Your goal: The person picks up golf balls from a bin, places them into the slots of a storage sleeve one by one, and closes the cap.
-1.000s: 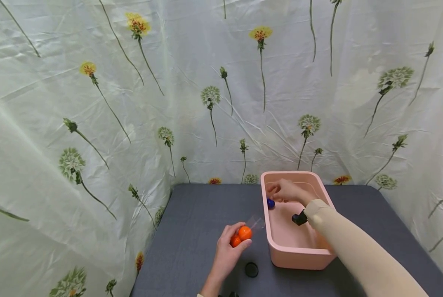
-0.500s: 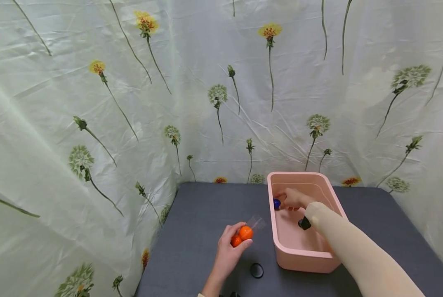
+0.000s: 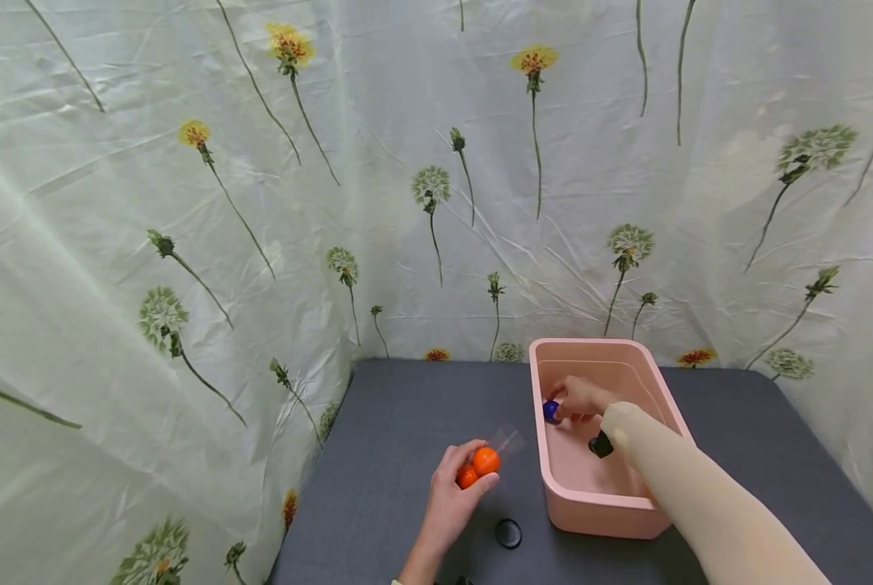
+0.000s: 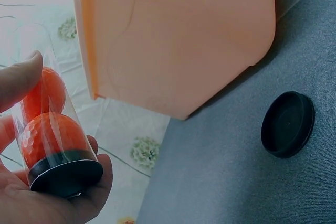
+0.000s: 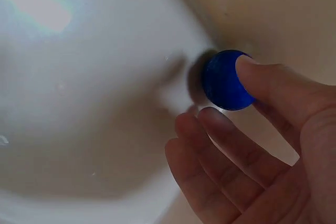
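My left hand [image 3: 451, 490] holds a clear plastic tube [image 4: 55, 124] with two orange golf balls [image 4: 52, 136] inside and a black cap [image 4: 66, 176] on its lower end. The tube's other end looks uncapped and points toward the pink bin [image 3: 612, 497]. Down in that bin, my right hand [image 3: 581, 398] pinches a blue ball [image 5: 227, 80] near the left wall. The thumb presses on the ball, and the index finger is mostly hidden behind it. The other fingers are spread apart from the ball.
A round black lid [image 3: 508, 533] lies on the dark grey table [image 3: 407, 422], between the left forearm and the bin. Behind the table hangs a white curtain [image 3: 378, 203] printed with dandelions. The bin's walls stand around the right hand.
My right hand has lowered onto the blue ball and taken it between thumb and finger; the ball shifted slightly. The left hand keeps its grip on the tube. The head view turned slightly left.
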The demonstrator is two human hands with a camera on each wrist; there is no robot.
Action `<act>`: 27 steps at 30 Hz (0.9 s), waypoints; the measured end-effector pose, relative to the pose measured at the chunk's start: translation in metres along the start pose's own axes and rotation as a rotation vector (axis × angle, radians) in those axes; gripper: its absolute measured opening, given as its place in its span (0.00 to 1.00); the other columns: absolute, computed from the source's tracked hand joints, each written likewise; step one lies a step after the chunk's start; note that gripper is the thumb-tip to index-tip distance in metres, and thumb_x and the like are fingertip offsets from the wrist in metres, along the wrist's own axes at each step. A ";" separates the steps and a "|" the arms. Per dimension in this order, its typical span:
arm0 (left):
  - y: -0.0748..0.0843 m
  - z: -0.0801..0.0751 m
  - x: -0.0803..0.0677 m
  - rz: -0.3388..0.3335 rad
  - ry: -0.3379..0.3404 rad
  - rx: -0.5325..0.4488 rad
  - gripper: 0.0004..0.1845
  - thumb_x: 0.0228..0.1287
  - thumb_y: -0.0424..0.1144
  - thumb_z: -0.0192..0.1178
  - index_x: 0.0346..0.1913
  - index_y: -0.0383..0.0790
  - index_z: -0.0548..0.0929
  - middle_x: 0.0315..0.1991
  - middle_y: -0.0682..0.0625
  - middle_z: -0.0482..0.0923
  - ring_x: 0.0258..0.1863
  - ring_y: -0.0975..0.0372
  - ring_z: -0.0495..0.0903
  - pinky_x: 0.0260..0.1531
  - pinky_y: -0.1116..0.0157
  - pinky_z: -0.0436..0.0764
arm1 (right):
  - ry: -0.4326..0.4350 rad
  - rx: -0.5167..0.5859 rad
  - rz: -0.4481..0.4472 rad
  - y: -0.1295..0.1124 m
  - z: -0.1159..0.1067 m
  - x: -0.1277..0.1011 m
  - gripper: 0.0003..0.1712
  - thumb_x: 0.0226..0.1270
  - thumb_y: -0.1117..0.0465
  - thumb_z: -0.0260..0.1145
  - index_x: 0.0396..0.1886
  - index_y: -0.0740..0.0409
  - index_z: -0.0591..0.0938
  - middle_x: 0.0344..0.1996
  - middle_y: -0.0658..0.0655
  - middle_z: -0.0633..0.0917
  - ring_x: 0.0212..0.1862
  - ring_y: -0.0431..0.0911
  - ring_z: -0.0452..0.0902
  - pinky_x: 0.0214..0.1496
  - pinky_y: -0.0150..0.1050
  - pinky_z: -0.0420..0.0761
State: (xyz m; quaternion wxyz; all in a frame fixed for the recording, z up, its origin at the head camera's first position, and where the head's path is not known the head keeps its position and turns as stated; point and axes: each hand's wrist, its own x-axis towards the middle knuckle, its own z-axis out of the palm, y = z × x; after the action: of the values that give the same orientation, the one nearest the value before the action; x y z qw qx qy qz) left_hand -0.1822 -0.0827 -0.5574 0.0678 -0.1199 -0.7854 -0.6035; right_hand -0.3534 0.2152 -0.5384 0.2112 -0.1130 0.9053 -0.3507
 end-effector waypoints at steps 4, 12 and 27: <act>0.000 0.001 0.000 -0.022 -0.010 0.002 0.24 0.58 0.49 0.74 0.58 0.59 0.82 0.46 0.55 0.76 0.45 0.59 0.77 0.44 0.64 0.80 | -0.021 -0.052 0.009 0.001 0.002 -0.001 0.16 0.57 0.67 0.76 0.45 0.60 0.85 0.27 0.59 0.85 0.28 0.58 0.82 0.32 0.54 0.84; -0.001 0.004 0.000 0.003 -0.006 -0.010 0.24 0.58 0.48 0.75 0.58 0.58 0.82 0.45 0.54 0.76 0.45 0.58 0.77 0.43 0.64 0.80 | -0.059 -0.105 0.003 0.005 0.006 -0.004 0.14 0.54 0.67 0.78 0.40 0.60 0.86 0.22 0.57 0.85 0.26 0.53 0.83 0.29 0.48 0.83; 0.000 0.007 0.000 -0.014 0.003 -0.023 0.25 0.57 0.46 0.75 0.59 0.51 0.83 0.45 0.52 0.76 0.45 0.58 0.77 0.43 0.65 0.79 | -0.046 -0.242 -0.111 -0.011 -0.008 -0.021 0.16 0.51 0.68 0.79 0.40 0.55 0.87 0.21 0.53 0.82 0.20 0.44 0.75 0.20 0.37 0.76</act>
State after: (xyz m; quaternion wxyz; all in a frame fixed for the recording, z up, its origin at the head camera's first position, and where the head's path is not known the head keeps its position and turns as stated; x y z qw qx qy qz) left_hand -0.1818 -0.0762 -0.5595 0.0633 -0.1146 -0.7792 -0.6130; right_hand -0.3378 0.2196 -0.5194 0.1971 -0.1956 0.9282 -0.2475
